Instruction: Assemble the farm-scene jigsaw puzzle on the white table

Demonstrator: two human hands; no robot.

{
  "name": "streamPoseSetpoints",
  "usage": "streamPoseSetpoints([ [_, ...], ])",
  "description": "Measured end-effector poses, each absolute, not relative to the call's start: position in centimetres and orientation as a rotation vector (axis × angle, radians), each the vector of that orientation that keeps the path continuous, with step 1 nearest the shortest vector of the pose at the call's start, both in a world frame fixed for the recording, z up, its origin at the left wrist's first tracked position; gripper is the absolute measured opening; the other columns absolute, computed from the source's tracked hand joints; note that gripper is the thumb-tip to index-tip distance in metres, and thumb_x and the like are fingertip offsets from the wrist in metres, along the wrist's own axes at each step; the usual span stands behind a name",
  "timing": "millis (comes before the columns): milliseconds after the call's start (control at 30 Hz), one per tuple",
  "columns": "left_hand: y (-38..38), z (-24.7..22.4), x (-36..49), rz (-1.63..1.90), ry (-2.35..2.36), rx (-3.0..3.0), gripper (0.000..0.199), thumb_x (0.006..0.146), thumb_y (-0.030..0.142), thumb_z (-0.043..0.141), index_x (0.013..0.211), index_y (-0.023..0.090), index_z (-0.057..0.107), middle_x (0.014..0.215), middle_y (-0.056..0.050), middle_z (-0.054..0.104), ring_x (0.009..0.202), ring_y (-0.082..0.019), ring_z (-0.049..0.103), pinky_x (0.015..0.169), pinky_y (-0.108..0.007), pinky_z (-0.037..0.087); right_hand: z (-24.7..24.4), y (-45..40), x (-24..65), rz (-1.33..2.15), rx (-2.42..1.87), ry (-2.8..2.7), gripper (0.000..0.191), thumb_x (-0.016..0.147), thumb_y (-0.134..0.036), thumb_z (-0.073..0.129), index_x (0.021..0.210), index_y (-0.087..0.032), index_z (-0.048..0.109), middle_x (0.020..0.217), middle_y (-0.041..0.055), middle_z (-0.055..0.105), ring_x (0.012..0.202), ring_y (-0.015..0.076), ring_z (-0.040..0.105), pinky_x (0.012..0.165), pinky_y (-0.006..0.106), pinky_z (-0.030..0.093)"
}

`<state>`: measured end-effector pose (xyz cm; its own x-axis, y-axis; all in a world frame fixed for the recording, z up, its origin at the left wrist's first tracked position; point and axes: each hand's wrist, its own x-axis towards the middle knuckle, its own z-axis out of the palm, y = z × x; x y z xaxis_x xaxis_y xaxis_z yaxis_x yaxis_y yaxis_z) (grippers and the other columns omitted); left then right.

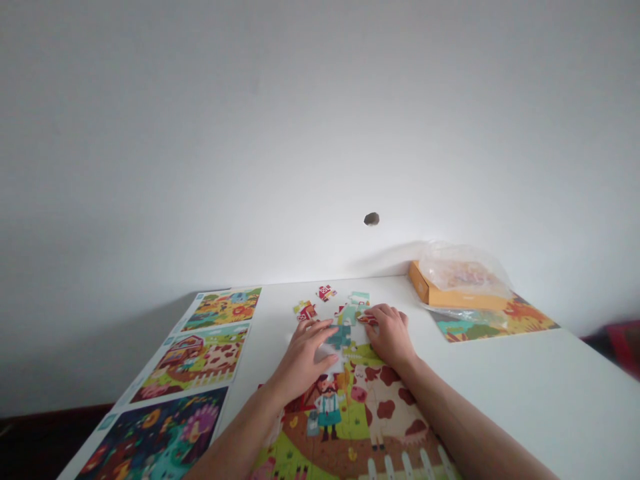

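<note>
A partly assembled farm jigsaw puzzle (pixel 330 453) lies in front of me, with a spotted cow and a figure in a teal apron. My left hand (pixel 306 352) is above its far edge, thumb and fingers apart. Its index fingertip is at a teal puzzle piece (pixel 341 337); whether it presses on it I cannot tell. My right hand (pixel 391 333) is closed around a small red puzzle piece (pixel 367 319), partly hidden by the fingers. Loose pieces lie beyond the hands, among them a red barn piece (pixel 326 293), a red and yellow piece (pixel 305 310) and a pale green piece (pixel 359 298).
Three picture sheets line the table's left side: a jungle scene (pixel 225 308), a farm scene (pixel 193 360) and a dark night scene (pixel 160 437). At the back right, a clear plastic bag (pixel 463 270) rests on an orange box (pixel 425 291), beside another animal picture (pixel 525 319). A white wall (pixel 300 167) stands behind.
</note>
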<state>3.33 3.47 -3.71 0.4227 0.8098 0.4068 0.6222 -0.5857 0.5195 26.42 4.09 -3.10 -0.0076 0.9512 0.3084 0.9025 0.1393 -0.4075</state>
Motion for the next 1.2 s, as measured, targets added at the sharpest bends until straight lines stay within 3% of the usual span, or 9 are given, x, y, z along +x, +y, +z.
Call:
streamPoseSetpoints([
  [200, 3.3, -3.4, 3.5, 0.835, 1.246, 2.422, 0.034, 0.08, 0.024, 0.063, 0.113, 0.03, 0.067, 0.119, -0.004, 0.065, 0.114, -0.025, 0.053, 0.106, -0.048, 0.035, -3.5, 4.3, 26.4, 0.12, -1.761, -1.868, 0.037, 0.081, -0.021, 0.055, 0.116, -0.026, 0.063, 0.122, 0.0055, 0.059, 0.108, 0.0234, 0.051, 0.095, 0.037, 0.028],
  [400, 3.3, -3.9, 3.4, 0.784, 1.335, 2.456, 0.033, 0.079, 0.027, 0.063, 0.112, 0.032, 0.067, 0.134, -0.002, 0.056, 0.127, -0.03, 0.038, 0.104, -0.05, 0.034, -3.4, 4.2, 26.3, 0.141, -1.794, -1.886, 0.036, 0.082, -0.025, 0.055, 0.117, -0.026, 0.062, 0.119, 0.0059, 0.062, 0.108, 0.025, 0.049, 0.093, 0.038, 0.028],
  [600, 3.5, -3.8, 3.5, 0.881, 1.395, 2.405, 0.029, 0.077, 0.027, 0.067, 0.106, 0.029, 0.069, 0.11, -0.003, 0.067, 0.11, -0.027, 0.051, 0.099, -0.046, 0.039, -3.3, 4.2, 26.3, 0.14, -1.77, -1.869, 0.036, 0.081, -0.024, 0.057, 0.116, -0.025, 0.062, 0.116, 0.0054, 0.062, 0.107, 0.0242, 0.049, 0.094, 0.036, 0.029],
  [733, 3.7, -3.6, 3.4, 1.02, 1.391, 2.32, 0.029, 0.076, 0.029, 0.068, 0.105, 0.027, 0.069, 0.106, -0.004, 0.068, 0.106, -0.025, 0.055, 0.095, -0.041, 0.043, -3.4, 4.3, 26.3, 0.149, -1.78, -1.869, 0.037, 0.081, -0.024, 0.057, 0.117, -0.025, 0.062, 0.115, 0.0055, 0.062, 0.107, 0.0238, 0.049, 0.094, 0.036, 0.029],
  [867, 4.3, -4.2, 2.8, 1.26, 1.547, 2.059, 0.026, 0.088, 0.037, 0.052, 0.101, 0.022, 0.068, 0.097, -0.006, 0.071, 0.097, -0.022, 0.062, 0.087, -0.034, 0.048, -3.5, 4.4, 26.3, 0.142, -1.77, -1.871, 0.035, 0.082, -0.024, 0.056, 0.117, -0.025, 0.062, 0.115, 0.0058, 0.061, 0.107, 0.024, 0.049, 0.093, 0.037, 0.029],
  [1000, 4.9, -4.8, 2.2, 1.166, 1.664, 1.991, 0.028, 0.092, 0.038, 0.044, 0.097, 0.021, 0.066, 0.078, -0.003, 0.073, 0.088, -0.021, 0.065, 0.084, -0.033, 0.048, -3.6, 4.3, 26.3, 0.149, -1.762, -1.869, 0.033, 0.082, -0.024, 0.056, 0.114, -0.025, 0.063, 0.114, 0.0056, 0.061, 0.106, 0.0245, 0.05, 0.093, 0.037, 0.029],
  [1200, 4.8, -4.7, 2.3, 1.144, 1.686, 2.124, 0.018, 0.085, 0.028, 0.053, 0.094, 0.021, 0.067, 0.091, -0.004, 0.072, 0.092, -0.022, 0.063, 0.086, -0.035, 0.046, -3.4, 4.2, 26.3, 0.157, -1.765, -1.871, 0.033, 0.082, -0.024, 0.055, 0.114, -0.025, 0.063, 0.115, 0.0069, 0.06, 0.106, 0.025, 0.05, 0.092, 0.038, 0.029],
])
